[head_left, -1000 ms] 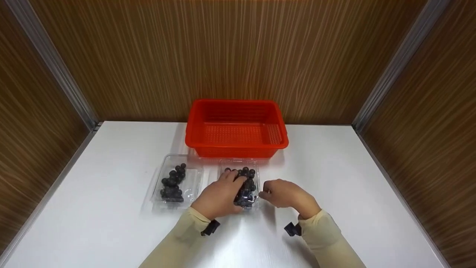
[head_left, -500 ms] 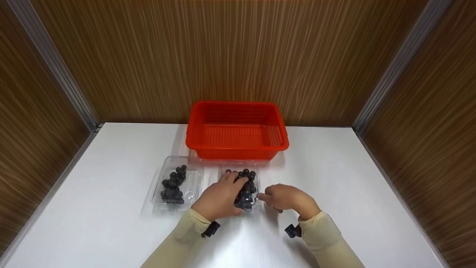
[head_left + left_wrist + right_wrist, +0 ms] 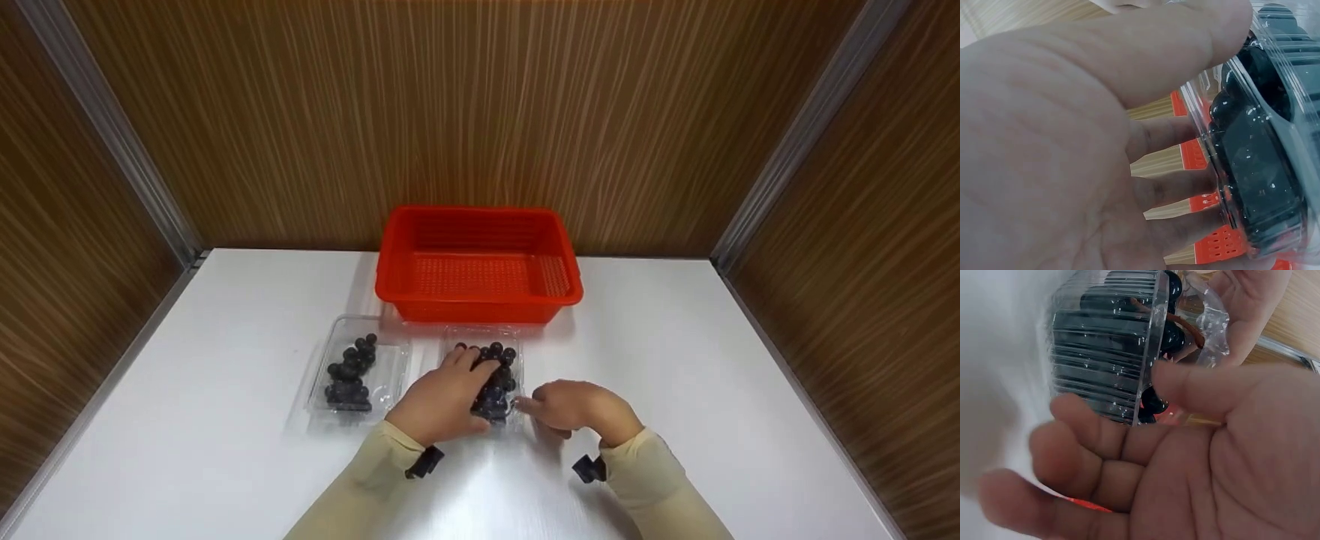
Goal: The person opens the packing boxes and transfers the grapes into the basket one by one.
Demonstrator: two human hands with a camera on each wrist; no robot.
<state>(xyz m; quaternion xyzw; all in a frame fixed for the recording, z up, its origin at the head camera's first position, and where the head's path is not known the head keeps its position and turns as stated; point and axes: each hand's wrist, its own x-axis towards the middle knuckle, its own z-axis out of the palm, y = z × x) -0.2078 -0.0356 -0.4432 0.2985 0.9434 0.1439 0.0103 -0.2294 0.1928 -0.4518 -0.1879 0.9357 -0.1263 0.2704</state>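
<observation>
A clear plastic container [image 3: 484, 335] of dark grapes [image 3: 495, 390] stands below the red basket. My left hand [image 3: 442, 394] holds its left side. In the left wrist view, the thumb [image 3: 1224, 28] bends at the container's edge and the fingers [image 3: 1176, 188] stretch towards it, their tips partly hidden. My right hand [image 3: 581, 405] is at the right edge, one digit reaching the plastic. The right wrist view shows the right thumb [image 3: 1185, 385] by the rim, the other fingers loosely bent and holding nothing. A brown stem [image 3: 1185, 323] shows among the grapes.
A second clear plastic container [image 3: 390, 367] with dark grapes [image 3: 349, 375] lies to the left. Behind the middle container is a red perforated basket [image 3: 480, 311]. Wood-patterned panels [image 3: 480, 105] enclose the white table [image 3: 225, 337] at the back and both sides.
My right hand has shifted slightly towards me along the container's right edge, with one digit now stretched to the plastic. The left hand has hardly moved. The head view has shifted slightly.
</observation>
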